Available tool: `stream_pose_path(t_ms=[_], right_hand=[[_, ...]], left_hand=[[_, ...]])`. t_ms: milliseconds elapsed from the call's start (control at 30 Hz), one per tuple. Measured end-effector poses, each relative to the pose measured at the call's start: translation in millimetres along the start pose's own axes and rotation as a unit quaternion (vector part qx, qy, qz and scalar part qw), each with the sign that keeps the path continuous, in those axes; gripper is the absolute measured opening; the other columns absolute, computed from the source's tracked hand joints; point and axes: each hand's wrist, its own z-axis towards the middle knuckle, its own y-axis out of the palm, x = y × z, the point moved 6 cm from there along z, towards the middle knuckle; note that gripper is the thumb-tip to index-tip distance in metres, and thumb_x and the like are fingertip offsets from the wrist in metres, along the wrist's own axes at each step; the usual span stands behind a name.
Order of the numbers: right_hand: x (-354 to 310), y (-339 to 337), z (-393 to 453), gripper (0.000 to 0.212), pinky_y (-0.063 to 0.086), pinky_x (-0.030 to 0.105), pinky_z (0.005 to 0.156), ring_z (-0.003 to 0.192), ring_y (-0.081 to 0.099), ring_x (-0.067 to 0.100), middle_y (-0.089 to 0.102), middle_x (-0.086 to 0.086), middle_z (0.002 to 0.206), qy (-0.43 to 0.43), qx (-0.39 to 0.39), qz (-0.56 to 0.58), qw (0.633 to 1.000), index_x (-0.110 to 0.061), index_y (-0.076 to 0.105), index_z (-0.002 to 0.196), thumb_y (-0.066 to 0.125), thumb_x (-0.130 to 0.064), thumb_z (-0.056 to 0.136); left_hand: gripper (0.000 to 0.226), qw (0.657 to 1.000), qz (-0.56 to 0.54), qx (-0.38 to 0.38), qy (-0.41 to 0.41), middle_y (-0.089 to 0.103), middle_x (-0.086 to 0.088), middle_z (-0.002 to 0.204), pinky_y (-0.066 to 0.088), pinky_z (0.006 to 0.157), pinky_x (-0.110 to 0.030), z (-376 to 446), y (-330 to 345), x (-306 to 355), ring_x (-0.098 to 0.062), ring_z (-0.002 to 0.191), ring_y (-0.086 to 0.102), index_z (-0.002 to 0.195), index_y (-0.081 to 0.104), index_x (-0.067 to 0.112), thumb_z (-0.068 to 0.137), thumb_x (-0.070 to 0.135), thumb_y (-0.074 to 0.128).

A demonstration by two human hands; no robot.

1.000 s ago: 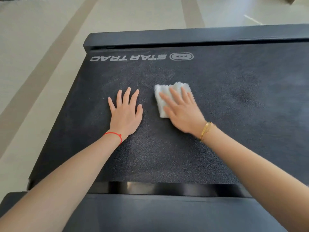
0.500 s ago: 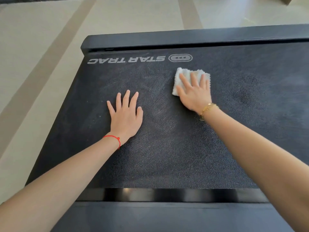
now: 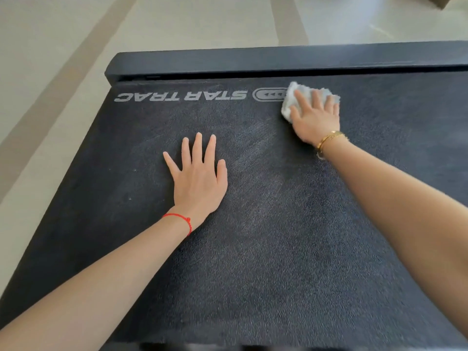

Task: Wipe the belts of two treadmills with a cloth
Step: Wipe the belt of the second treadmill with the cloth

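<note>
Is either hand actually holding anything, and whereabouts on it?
The right hand presses flat on top of the white cloth, fingers straight, not gripping. The left hand rests flat on the belt, holding nothing.

A gym or fitness room. A black treadmill belt (image 3: 253, 224) printed with a Star Trac logo (image 3: 182, 96) fills the view, a dark end cap (image 3: 253, 62) at its far edge, on pale tiled floor (image 3: 177, 24) with darker stripes.

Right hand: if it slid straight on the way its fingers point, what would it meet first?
Likely the black end rail just past the cloth that the right hand presses on the belt.
</note>
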Motion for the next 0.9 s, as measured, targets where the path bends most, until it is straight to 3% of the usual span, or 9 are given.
stream_pose_path(t_ms=[133, 233, 333, 467, 600, 667, 800, 900], right_hand=[[-38.1, 3.9, 36.8, 0.057, -0.003, 0.056, 0.119, 0.147, 0.0, 0.048, 0.009, 0.008, 0.164, -0.016, -0.016, 0.007, 1.0, -0.036, 0.011, 0.154, 0.017, -0.05, 0.099], [-107.9, 13.0, 33.9, 0.056, 0.003, 0.056, 0.119, 0.146, 0.005, 0.048, 0.013, 0.006, 0.163, -0.128, -0.027, -0.001, 0.991, -0.037, 0.015, 0.153, 0.018, -0.052, 0.099], [-156.7, 29.1, 8.0, 0.056, 0.0, 0.052, 0.122, 0.149, -0.001, 0.044, 0.008, 0.003, 0.165, -0.218, -0.037, 0.002, 0.975, -0.039, 0.01, 0.155, 0.016, -0.052, 0.101], [-119.8, 22.8, 14.0, 0.054, 0.0, 0.047, 0.122, 0.15, 0.001, 0.038, 0.008, 0.002, 0.165, -0.221, -0.028, 0.015, 0.975, -0.037, 0.013, 0.155, 0.019, -0.046, 0.102], [-24.5, 3.8, 34.1, 0.054, 0.001, 0.051, 0.121, 0.148, 0.004, 0.041, 0.01, 0.008, 0.164, -0.095, -0.018, 0.011, 0.995, -0.034, 0.016, 0.154, 0.021, -0.044, 0.102], [-5.3, 0.6, 21.9, 0.055, -0.003, 0.051, 0.122, 0.149, 0.0, 0.04, 0.008, 0.007, 0.165, -0.083, -0.034, 0.017, 0.996, -0.034, 0.014, 0.155, 0.02, -0.045, 0.102], [-42.1, 8.0, -47.3, 0.053, 0.003, 0.052, 0.121, 0.148, 0.005, 0.042, 0.01, 0.007, 0.164, -0.215, -0.032, 0.002, 0.976, -0.032, 0.014, 0.156, 0.023, -0.041, 0.104], [-63.2, 15.6, -116.6, 0.055, -0.001, 0.047, 0.124, 0.151, -0.002, 0.032, 0.007, -0.001, 0.165, -0.298, -0.046, 0.019, 0.953, -0.04, 0.011, 0.155, 0.016, -0.05, 0.101]], left_hand=[[0.062, 1.0, 0.012, 0.007, 0.002, 0.01, -0.003, 0.166, 0.003, 0.116, -0.069, 0.8, 2.6, -0.3, -0.029, 0.153, 0.004, 0.158, 0.01, 0.027, 0.1, 0.045, 0.018], [0.061, 1.0, 0.02, 0.01, 0.002, 0.01, -0.003, 0.166, 0.004, 0.116, -0.069, 0.8, 1.6, 0.0, -0.028, 0.153, 0.004, 0.158, 0.011, 0.027, 0.1, 0.045, 0.02], [0.061, 1.0, 0.022, 0.008, 0.003, 0.009, -0.003, 0.166, 0.005, 0.116, -0.068, 0.4, 1.2, -0.6, -0.027, 0.153, 0.004, 0.158, 0.012, 0.027, 0.101, 0.044, 0.02], [0.061, 1.0, 0.018, 0.007, 0.004, 0.01, -0.002, 0.166, 0.004, 0.116, -0.068, 0.0, 0.4, -0.3, -0.027, 0.153, 0.004, 0.158, 0.012, 0.028, 0.1, 0.045, 0.02], [0.06, 1.0, 0.009, 0.007, 0.001, 0.011, -0.002, 0.166, 0.003, 0.117, -0.068, 0.1, -0.3, 0.3, -0.027, 0.153, 0.004, 0.158, 0.013, 0.028, 0.101, 0.045, 0.022], [0.06, 1.0, 0.008, 0.006, 0.001, 0.011, -0.002, 0.166, 0.003, 0.116, -0.068, -0.1, -0.7, 0.7, -0.027, 0.153, 0.004, 0.158, 0.013, 0.028, 0.101, 0.044, 0.022], [0.059, 1.0, 0.005, 0.005, -0.004, 0.013, -0.002, 0.165, 0.003, 0.116, -0.068, -0.3, -0.8, 0.7, -0.028, 0.152, 0.005, 0.158, 0.016, 0.027, 0.102, 0.042, 0.025], [0.057, 1.0, -0.001, 0.006, -0.004, 0.014, -0.002, 0.165, 0.003, 0.116, -0.068, -1.3, -2.8, 1.3, -0.027, 0.152, 0.007, 0.157, 0.018, 0.027, 0.102, 0.04, 0.028]])
